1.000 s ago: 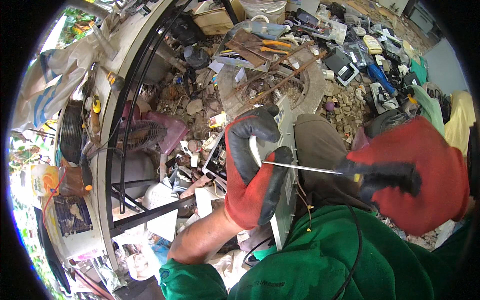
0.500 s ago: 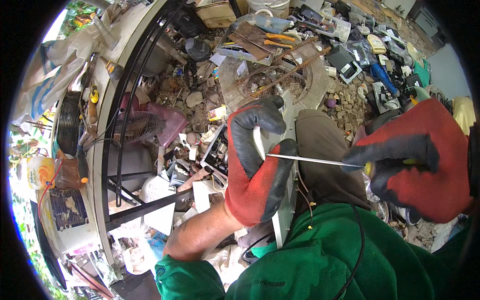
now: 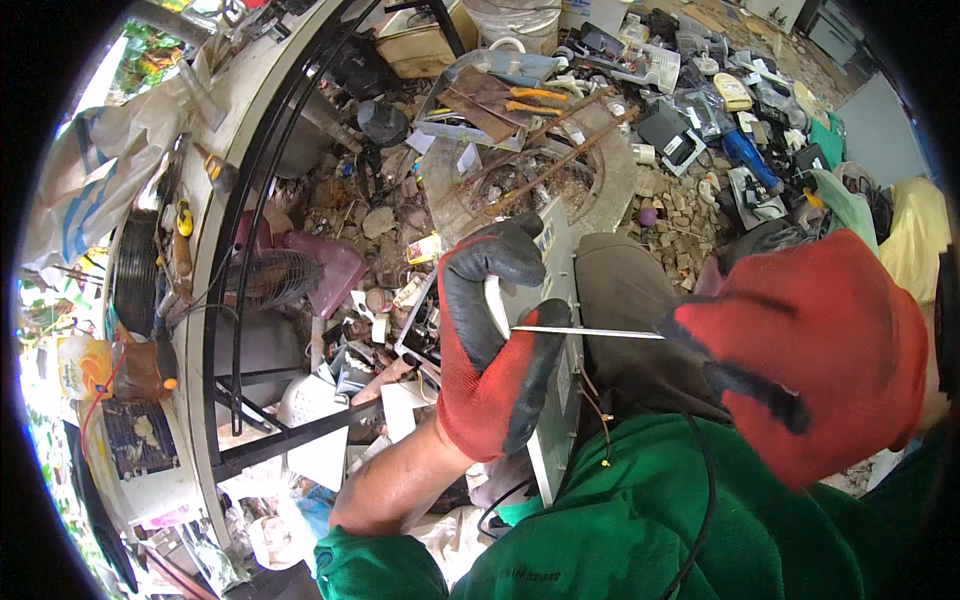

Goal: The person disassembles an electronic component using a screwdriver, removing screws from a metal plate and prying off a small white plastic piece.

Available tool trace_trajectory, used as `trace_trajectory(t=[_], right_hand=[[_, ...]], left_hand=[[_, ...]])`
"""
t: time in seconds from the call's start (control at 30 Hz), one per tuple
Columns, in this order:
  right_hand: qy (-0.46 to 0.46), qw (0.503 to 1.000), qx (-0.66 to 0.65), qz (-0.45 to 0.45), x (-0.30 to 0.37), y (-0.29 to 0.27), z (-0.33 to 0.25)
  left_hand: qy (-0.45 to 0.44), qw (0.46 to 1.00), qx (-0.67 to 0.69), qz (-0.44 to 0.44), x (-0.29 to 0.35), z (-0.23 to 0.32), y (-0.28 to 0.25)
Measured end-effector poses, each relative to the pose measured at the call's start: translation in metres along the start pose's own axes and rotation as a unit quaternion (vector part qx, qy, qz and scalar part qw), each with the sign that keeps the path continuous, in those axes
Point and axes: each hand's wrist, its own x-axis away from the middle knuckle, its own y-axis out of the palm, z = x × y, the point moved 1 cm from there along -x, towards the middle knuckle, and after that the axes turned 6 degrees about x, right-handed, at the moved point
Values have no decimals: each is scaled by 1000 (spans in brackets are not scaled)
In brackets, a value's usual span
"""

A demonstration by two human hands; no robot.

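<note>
My left hand [image 3: 500, 340], in a red glove with black fingers, is closed around a curved white piece [image 3: 497, 306] that shows between thumb and forefinger. Right behind that hand, a flat pale panel [image 3: 556, 400] stands on edge against my leg, with thin leads and small gold connectors [image 3: 606, 440] hanging from it. In my right hand [image 3: 815, 350], also gloved red and black, is a screwdriver [image 3: 600, 332]. Its thin metal shaft points left and its tip meets the left thumb by the white piece. The right glove hides the screwdriver's handle.
A black metal frame [image 3: 300, 425] and a table edge [image 3: 205, 290] run along the left. Ahead lies a round concrete slab [image 3: 600, 190] with rusty rods and a tray [image 3: 470, 125] holding orange-handled pliers [image 3: 538, 94]. Electronic scrap [image 3: 680, 140] covers the ground at the far right.
My right hand has rolled over, so its back now faces up and the yellow handle is out of sight. Both hands and the panel sit slightly further left in the picture.
</note>
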Motion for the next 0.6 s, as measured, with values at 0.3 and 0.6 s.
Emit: trace_trajectory(t=[0.3,0.6], right_hand=[[-153,962,176,139,3,24,3],[57,985,-158,-28,2,1,13]], left_hand=[[-33,999,6,-1,9,5,-10],[-12,1000,11,0,8,5,-3]])
